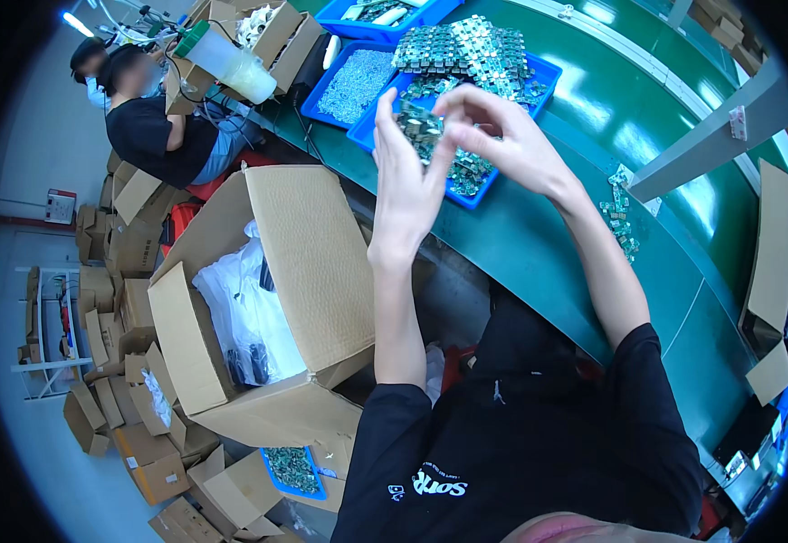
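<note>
My left hand is raised over the near end of a blue tray, its fingers and thumb around a small clump of green circuit boards. From the right, my right hand meets it with curled fingers. Its thumb and fingertips pinch close to the edge of those boards, and what they grip is hidden. Beneath both hands, the tray carries loose green boards and, at its far side, a high stack of board panels.
Left of the tray stands a blue bin of small clear parts. Loose boards lie on the green table by a grey post. A large open carton stands at my left. Another person sits beyond it.
</note>
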`<state>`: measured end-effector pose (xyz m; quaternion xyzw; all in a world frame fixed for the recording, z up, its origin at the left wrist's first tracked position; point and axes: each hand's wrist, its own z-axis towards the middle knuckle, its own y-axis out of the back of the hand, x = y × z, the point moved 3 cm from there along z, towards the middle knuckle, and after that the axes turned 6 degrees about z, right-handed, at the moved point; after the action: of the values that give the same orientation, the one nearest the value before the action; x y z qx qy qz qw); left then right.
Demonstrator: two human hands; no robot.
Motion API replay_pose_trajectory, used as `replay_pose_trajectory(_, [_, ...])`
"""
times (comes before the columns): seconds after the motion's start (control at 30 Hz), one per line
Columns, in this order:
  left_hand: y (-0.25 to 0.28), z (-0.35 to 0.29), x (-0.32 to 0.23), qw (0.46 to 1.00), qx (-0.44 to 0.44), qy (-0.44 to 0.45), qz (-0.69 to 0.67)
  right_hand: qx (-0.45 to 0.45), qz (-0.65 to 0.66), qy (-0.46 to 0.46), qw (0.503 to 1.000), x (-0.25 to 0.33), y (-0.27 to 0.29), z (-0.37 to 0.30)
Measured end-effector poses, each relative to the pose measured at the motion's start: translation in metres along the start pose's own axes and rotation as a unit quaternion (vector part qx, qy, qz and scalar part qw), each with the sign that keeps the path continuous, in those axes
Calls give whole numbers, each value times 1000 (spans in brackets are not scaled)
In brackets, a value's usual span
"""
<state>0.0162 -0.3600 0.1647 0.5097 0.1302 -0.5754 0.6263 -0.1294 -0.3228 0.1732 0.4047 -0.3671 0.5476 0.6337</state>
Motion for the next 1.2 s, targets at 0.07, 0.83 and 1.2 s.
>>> replay_pose_trajectory(0.07, [2,-3,-18,981,-44,-80,170,11,-20,-8,1000,3,-3,-1])
replay_pose_trajectory(0.83, [6,-27,-37,977,-10,6,-215,-143,230,-2,963,11,-25,-16])
replay_pose_trajectory(1.2, [29,-18,-35,983,12,-38,-177,-24,-11,78,997,37,-24,-24])
